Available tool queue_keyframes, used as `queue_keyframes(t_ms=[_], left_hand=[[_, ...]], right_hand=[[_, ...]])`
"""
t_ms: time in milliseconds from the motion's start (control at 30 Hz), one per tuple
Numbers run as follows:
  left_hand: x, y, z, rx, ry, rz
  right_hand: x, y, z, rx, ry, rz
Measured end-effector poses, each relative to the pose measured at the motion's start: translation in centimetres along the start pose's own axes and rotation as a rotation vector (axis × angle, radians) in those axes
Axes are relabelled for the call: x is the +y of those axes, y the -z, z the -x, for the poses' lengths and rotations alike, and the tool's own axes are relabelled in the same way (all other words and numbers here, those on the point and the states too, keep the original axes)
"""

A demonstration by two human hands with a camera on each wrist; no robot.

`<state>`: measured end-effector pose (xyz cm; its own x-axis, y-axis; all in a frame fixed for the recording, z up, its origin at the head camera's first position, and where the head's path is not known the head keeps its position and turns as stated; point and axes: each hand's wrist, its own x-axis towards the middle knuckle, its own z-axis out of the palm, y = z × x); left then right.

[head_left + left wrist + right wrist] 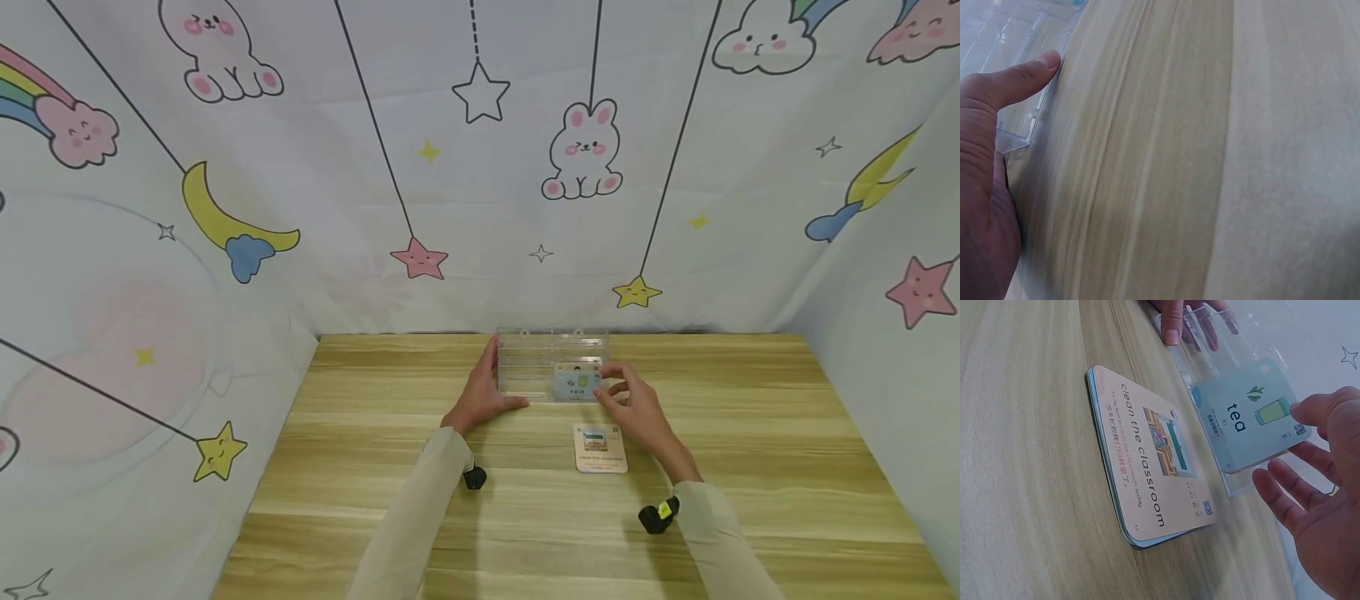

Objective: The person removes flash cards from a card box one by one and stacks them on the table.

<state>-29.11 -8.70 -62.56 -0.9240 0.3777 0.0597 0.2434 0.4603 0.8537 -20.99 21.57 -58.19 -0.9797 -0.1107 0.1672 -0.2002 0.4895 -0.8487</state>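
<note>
Left hand (483, 398) grips clear rack (525, 363) at left end, right hand (637, 414) pinches tea card (1241, 419), card stack (1150, 465) nearby on surface (750, 442)

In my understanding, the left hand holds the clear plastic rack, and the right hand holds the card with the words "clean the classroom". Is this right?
Not quite: the right hand holds the "tea" card, as the right wrist view shows. The "clean the classroom" card tops the pile on the table. The left hand does hold the clear plastic rack.
</note>
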Motion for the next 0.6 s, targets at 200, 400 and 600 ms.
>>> queue_keyframes(t_ms=[200,400,600], left_hand=[[0.0,0.0,0.0,-0.004,-0.001,-0.012],[0.0,0.0,0.1,-0.004,0.003,-0.009],[0.0,0.1,0.1,-0.002,0.007,-0.006]], right_hand=[[0.1,-0.4,-0.2,-0.022,0.03,0.015],[-0.4,-0.5,-0.5,-0.014,0.009,0.045],[-1.1,-0.4,-0.8,0.024,0.003,0.06]])
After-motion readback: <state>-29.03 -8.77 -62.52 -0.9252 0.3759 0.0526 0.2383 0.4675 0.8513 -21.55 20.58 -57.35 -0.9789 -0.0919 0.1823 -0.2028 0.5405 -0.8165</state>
